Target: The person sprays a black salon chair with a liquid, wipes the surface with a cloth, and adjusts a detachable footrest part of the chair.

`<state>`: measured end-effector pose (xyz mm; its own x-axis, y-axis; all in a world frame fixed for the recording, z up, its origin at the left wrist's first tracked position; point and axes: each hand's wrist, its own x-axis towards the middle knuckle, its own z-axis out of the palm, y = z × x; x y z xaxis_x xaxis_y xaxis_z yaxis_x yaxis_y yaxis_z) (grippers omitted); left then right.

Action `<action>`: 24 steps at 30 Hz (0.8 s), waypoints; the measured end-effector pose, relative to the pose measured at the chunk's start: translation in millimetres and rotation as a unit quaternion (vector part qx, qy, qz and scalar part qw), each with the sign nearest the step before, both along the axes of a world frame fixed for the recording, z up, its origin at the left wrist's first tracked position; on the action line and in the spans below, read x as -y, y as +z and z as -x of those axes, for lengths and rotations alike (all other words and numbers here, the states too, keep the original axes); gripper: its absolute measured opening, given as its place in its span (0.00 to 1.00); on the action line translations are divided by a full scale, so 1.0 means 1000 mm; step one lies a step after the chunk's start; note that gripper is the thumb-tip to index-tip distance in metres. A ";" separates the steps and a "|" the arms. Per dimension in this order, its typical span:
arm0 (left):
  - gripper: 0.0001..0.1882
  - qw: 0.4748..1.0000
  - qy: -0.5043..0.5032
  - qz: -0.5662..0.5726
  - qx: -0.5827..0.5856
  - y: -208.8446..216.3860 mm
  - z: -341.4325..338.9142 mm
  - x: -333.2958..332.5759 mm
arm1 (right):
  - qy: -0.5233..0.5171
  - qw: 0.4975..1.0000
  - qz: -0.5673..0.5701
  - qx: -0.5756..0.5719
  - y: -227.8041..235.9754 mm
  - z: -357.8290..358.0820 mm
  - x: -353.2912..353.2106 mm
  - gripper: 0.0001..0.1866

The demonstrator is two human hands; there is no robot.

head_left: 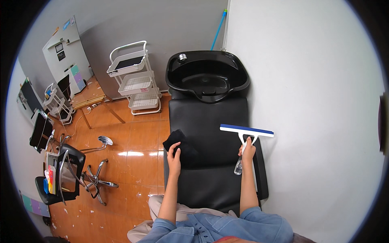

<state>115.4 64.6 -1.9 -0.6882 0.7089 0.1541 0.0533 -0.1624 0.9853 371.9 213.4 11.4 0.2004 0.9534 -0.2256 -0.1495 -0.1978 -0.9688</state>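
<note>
Blue button-up shirt [198, 231] lies nearest, its wearer's arms reaching over a black padded shampoo chair [210, 154]. On the left, the left hand's [174, 163] fingers pinch a crumpled black cloth at the chair's edge; on the right, the right hand's [248, 152] fingers wrap a white, blue-bladed squeegee [248, 131] with a clear bottle grip. Work seems under way, though how much padding is done or left cannot be told.
</note>
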 end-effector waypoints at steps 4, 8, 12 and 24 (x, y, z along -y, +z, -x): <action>0.13 0.998 -0.045 0.027 -0.020 0.002 -0.003 0.003 | 0.049 0.998 -0.012 -0.022 -0.003 0.031 0.006 0.31; 0.14 0.995 -0.067 0.054 -0.054 -0.003 0.003 0.010 | 0.121 0.992 -0.006 -0.041 0.011 0.081 0.020 0.28; 0.22 0.987 -0.103 0.071 -0.106 0.004 0.003 0.016 | 0.206 0.977 -0.007 -0.062 0.021 0.127 0.033 0.28; 0.35 0.975 -0.190 0.119 -0.012 -0.012 0.008 -0.011 | 0.454 0.878 -0.120 -0.092 0.066 0.209 0.051 0.24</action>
